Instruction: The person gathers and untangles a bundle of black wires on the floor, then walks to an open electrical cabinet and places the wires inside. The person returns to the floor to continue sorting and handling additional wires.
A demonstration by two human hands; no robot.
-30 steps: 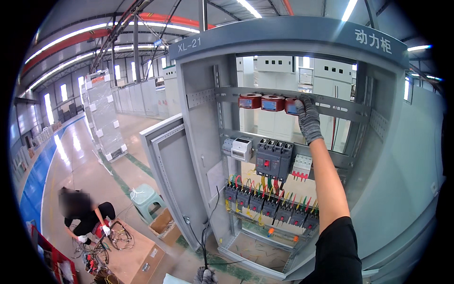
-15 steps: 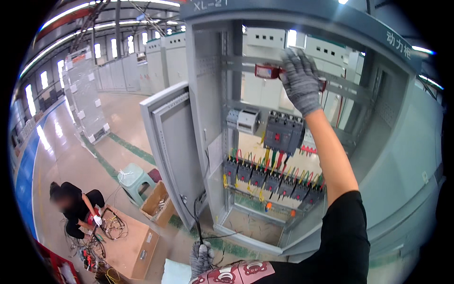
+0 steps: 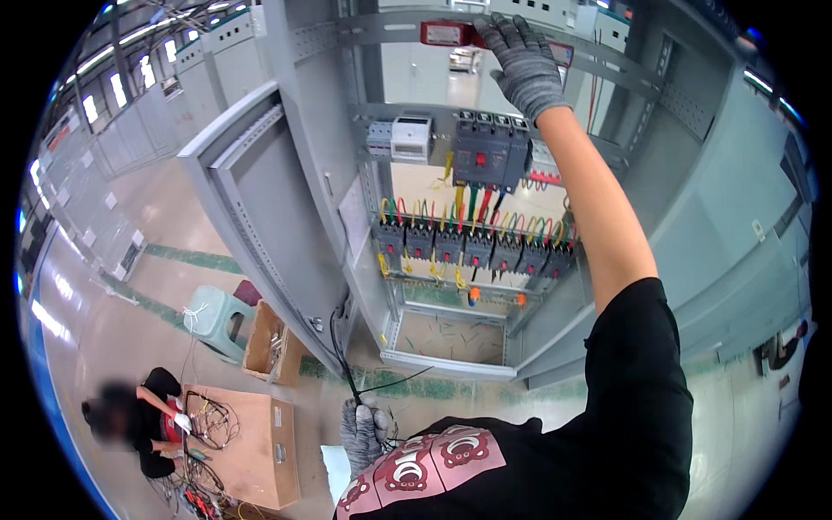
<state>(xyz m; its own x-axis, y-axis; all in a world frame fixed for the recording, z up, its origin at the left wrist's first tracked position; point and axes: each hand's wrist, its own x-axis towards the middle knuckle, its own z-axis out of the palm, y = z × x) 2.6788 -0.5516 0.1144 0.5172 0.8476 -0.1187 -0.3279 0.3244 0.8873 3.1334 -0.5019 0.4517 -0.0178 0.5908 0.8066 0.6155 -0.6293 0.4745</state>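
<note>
Overhead, knit-gloved right hand (image 3: 523, 59) on boxy red transformer (image 3: 448, 34)

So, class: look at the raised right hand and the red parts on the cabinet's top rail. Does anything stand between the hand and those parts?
Nothing visible does. The right hand in its grey glove already lies over the red parts on the top rail, its fingers covering part of them. The left hand is low, holding black cables.
</note>
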